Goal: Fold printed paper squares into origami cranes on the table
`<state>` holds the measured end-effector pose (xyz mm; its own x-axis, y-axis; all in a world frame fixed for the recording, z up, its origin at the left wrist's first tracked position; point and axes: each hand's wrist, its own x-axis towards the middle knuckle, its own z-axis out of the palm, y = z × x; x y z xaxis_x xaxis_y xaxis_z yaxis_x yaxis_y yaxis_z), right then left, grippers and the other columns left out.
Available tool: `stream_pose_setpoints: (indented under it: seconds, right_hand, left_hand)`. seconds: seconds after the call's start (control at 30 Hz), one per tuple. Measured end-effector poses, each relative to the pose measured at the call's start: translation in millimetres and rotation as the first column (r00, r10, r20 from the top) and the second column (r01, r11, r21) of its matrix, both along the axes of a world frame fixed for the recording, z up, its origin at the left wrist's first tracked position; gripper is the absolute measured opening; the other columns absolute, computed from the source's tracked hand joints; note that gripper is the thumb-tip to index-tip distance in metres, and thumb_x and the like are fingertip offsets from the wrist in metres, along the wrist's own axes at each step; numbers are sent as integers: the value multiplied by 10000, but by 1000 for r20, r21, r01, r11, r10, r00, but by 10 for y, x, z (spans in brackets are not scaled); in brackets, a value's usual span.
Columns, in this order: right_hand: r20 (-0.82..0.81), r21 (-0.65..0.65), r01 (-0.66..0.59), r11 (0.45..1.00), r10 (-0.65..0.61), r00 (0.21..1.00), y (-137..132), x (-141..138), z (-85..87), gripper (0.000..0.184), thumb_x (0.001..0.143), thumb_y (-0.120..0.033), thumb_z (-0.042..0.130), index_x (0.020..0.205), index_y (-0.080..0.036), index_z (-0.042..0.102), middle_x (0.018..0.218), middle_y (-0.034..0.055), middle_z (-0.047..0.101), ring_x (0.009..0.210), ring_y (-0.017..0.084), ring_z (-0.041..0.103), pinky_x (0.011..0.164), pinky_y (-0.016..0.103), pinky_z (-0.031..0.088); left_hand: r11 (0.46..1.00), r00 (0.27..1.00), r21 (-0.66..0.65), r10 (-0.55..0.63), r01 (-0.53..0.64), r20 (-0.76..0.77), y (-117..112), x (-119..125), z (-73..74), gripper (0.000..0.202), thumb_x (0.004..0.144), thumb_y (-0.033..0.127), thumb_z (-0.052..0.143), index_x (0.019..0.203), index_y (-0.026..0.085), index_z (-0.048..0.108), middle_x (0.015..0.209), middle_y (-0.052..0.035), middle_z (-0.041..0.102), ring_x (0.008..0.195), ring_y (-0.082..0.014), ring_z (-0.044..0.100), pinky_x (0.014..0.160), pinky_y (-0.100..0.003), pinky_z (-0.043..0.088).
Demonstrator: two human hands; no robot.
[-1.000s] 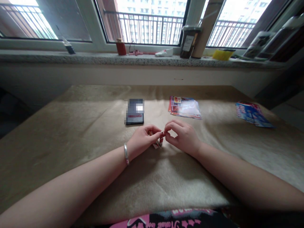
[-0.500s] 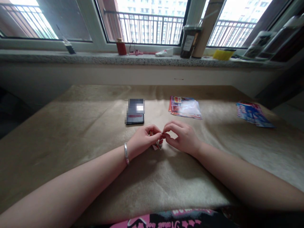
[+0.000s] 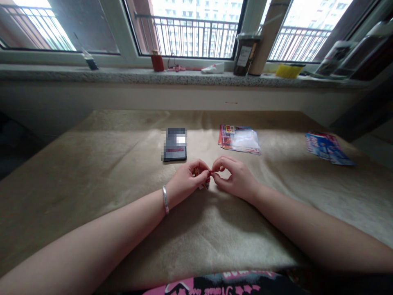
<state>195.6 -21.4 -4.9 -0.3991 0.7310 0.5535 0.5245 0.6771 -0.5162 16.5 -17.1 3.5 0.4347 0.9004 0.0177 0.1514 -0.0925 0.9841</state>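
My left hand (image 3: 189, 177), with a silver bracelet at the wrist, is closed around a small piece of folded printed paper (image 3: 205, 182) in red, white and brown. Most of the paper is hidden behind the fingers; its lower corner shows below the thumb. My right hand (image 3: 232, 174) pinches the paper's tip between thumb and forefinger, right beside the left fingertips. Both hands meet just above the cloth-covered table (image 3: 196, 229). Beyond the left hand lies a dark phone (image 3: 175, 152), partly blurred out.
A stack of colourful printed leaflets (image 3: 239, 139) lies past my right hand. More blue leaflets (image 3: 328, 148) are fanned at the far right. On the stone windowsill (image 3: 123, 77) stand a red container (image 3: 157, 61), a dark jar (image 3: 244, 55) and a yellow box (image 3: 289, 71).
My left hand has shifted slightly right and turned, and less of the paper shows below it. The right fingers have moved a little, still at the paper's tip.
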Motion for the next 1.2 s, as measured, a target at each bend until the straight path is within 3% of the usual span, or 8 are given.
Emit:
stream_pose_setpoints:
  seconds: [0.27,0.5,0.73,1.2]
  right_hand:
    - [-56,-50,13,999,-15,998,-28,-20,62,70,747,-144,592,777,-198,559,769,7,572,733,136,527,660,273,459]
    - [-115,-94,49,994,-60,992,-54,-73,70,60,747,-143,601,747,-194,568,772,10,567,752,139,530,690,281,451]
    - [-107,-137,49,989,-64,992,-48,-85,54,60,742,-128,580,741,-187,566,749,5,562,743,140,531,670,277,440]
    - [-117,-164,24,986,-44,992,-29,-94,44,68,748,-134,562,703,-185,552,725,6,566,721,141,526,675,281,436]
  left_hand:
    - [995,1000,96,17,-19,12,-27,-5,-21,205,809,347,594,840,145,579,673,3,617,570,-86,554,512,-172,424]
    - [925,991,376,98,-56,-95,-3,-28,-28,112,798,262,598,783,157,632,819,-32,616,739,-121,579,650,-208,462]
    - [967,991,244,100,-75,-93,-4,-12,-38,147,787,285,592,760,141,594,689,-5,587,580,-94,554,534,-189,443]
    - [987,996,144,72,-64,-53,-2,3,-23,171,761,292,600,710,140,542,627,10,578,502,-85,557,467,-179,454]
